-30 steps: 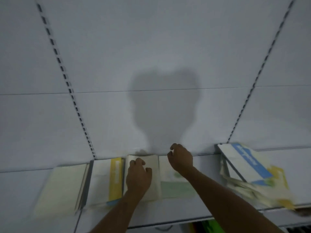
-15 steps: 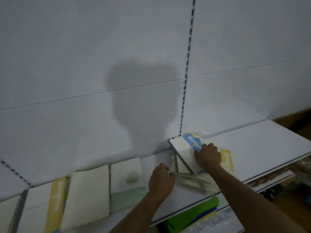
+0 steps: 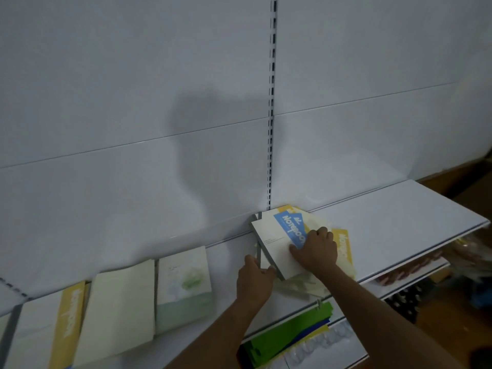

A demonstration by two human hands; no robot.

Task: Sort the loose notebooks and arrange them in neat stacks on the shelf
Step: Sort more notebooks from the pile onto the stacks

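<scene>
A loose pile of notebooks (image 3: 306, 286) lies askew on the white shelf (image 3: 404, 222), just below the slotted upright. Its top notebook (image 3: 274, 243) is white with a blue "Notebook" band and a grey spine. A yellow-banded notebook (image 3: 343, 246) sticks out beneath it on the right. My right hand (image 3: 315, 251) presses down on the top cover. My left hand (image 3: 254, 280) grips the top notebook's near-left edge at the spine. To the left lie, side by side, a green-and-white notebook (image 3: 186, 286), a cream notebook (image 3: 119, 310) and a yellow-banded notebook (image 3: 66, 323).
The slotted upright (image 3: 271, 102) runs down the white back panel to the pile. Bare shelf stretches right of the pile to its end. A lower shelf holds green packs (image 3: 287, 334) and dark items (image 3: 404, 302). Brown floor shows at far right.
The view has swung right. Both hands left the row of notebooks for the loose pile: the right hand landed on the top cover, then the left hand took hold of its edge.
</scene>
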